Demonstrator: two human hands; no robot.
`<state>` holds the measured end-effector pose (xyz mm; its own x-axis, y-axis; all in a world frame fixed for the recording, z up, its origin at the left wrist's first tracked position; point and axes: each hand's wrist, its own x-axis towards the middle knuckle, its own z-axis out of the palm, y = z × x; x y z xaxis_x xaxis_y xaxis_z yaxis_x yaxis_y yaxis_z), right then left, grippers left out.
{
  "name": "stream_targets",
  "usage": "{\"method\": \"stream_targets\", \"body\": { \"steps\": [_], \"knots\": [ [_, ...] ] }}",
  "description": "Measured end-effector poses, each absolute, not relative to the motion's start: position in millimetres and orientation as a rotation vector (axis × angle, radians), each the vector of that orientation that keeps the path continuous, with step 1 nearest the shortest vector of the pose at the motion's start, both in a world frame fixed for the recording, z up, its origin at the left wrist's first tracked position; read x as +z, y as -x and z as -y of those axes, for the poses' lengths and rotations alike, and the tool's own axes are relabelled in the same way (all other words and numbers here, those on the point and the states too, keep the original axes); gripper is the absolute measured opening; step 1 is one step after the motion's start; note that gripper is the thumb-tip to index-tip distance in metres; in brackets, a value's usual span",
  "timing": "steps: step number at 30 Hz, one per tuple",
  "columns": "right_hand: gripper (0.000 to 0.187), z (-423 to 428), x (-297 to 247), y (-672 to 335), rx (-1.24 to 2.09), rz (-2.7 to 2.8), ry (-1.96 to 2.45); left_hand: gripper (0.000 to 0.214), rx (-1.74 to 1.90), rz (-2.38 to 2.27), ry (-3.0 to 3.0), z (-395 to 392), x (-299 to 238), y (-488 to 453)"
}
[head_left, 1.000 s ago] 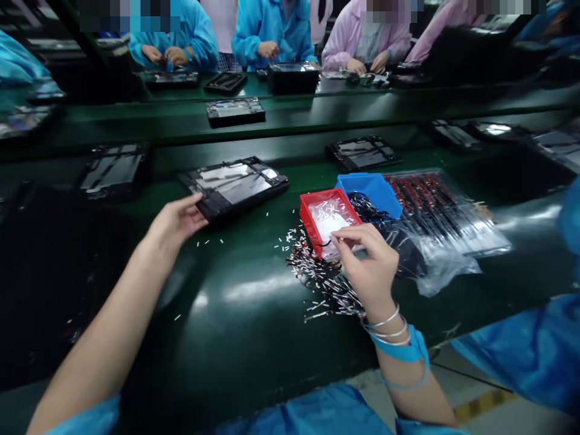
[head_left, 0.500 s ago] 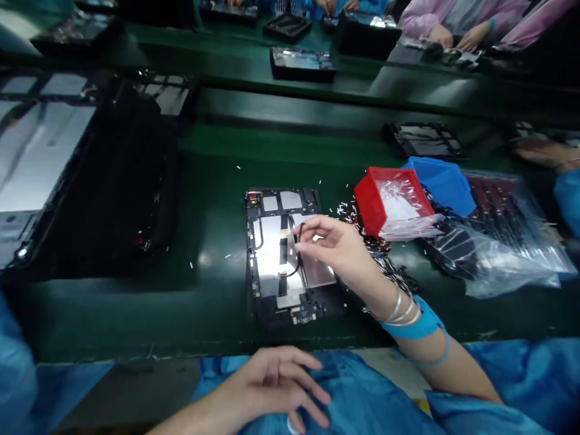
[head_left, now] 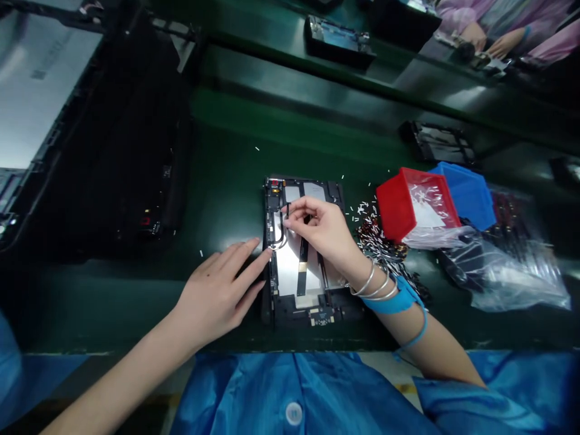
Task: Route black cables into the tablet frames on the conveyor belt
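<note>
An opened tablet chassis (head_left: pixel 296 275) lies on the green belt in front of me, silver plates and black ribbon strips showing inside. My right hand (head_left: pixel 324 232) rests over its upper half, fingers pinched on a thin black cable (head_left: pixel 281 232) that loops along the left side. My left hand (head_left: pixel 222 293) lies flat beside the chassis, fingers stretched out, the fingertips touching its left edge near the cable's lower end. Silver bangles and a blue wrist strap (head_left: pixel 394 299) ring my right wrist.
A red bin (head_left: pixel 401 208) and a blue bin (head_left: pixel 471 193) stand right of the chassis, beside a heap of small black and white parts (head_left: pixel 385 248) and clear plastic bags (head_left: pixel 507 272). A large dark tray stack (head_left: pixel 90 133) fills the left. Other people's hands (head_left: pixel 487 42) work at far right.
My left hand came up from my lap and now lies flat against the chassis's left edge. My right hand shifted up the chassis with the cable. The view tilted down.
</note>
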<state>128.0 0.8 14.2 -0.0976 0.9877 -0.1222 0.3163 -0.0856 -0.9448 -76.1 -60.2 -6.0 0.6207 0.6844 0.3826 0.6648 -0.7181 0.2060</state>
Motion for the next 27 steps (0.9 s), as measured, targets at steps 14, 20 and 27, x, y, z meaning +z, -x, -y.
{"method": "stream_targets", "body": {
  "steps": [14, 20, 27],
  "knots": [
    [0.003, -12.5, 19.8, -136.6, 1.091, 1.755, 1.518, 0.031, 0.572, -1.194, -2.855, 59.1, -3.4, 69.3],
    [0.007, -22.8, 23.5, -140.2, 1.135, 1.838, 1.541, 0.04, 0.551, -1.121, -2.887, 55.7, 1.1, 69.7],
    [0.005, -27.8, 20.8, -137.0, 1.115, 1.863, 1.532, 0.042, 0.431, -1.003, -2.956, 43.7, 2.4, 65.1]
  ]
}}
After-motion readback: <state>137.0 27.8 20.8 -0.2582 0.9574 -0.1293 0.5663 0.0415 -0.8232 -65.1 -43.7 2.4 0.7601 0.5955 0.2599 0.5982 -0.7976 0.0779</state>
